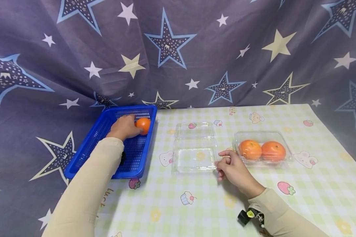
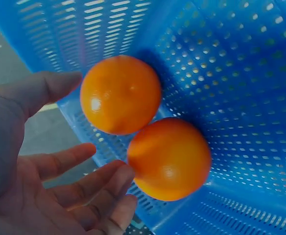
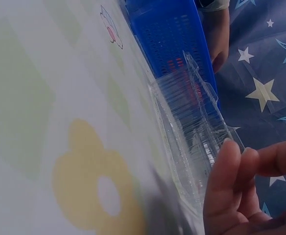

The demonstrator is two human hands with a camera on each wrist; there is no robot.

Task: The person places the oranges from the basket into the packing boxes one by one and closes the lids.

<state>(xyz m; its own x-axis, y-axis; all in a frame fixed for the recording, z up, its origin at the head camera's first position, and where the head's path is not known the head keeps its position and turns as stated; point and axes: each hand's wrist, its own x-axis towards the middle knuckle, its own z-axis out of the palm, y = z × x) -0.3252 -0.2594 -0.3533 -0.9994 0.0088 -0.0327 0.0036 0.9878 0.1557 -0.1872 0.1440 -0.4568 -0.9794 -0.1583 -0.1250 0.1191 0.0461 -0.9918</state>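
My left hand (image 1: 124, 126) reaches into the blue basket (image 1: 152, 144) beside the oranges. In the left wrist view, two oranges lie against each other: one orange (image 2: 121, 95) next to my thumb, the other orange (image 2: 170, 159) by my fingertips. My fingers are spread and not wrapped round either fruit; only one orange shows in the head view. With thumb and fingers, my right hand (image 1: 232, 169) pinches the right edge of a clear plastic box (image 1: 195, 158), whose lid lies folded back. No fruit is in that box.
A closed clear box (image 1: 264, 135) with two oranges (image 1: 273, 151) stands to the right of my right hand. The checked tablecloth (image 1: 172, 214) covers the table. Behind hangs a dark star-patterned curtain (image 1: 195, 39). My left sleeve (image 1: 86, 184) crosses the basket's near side.
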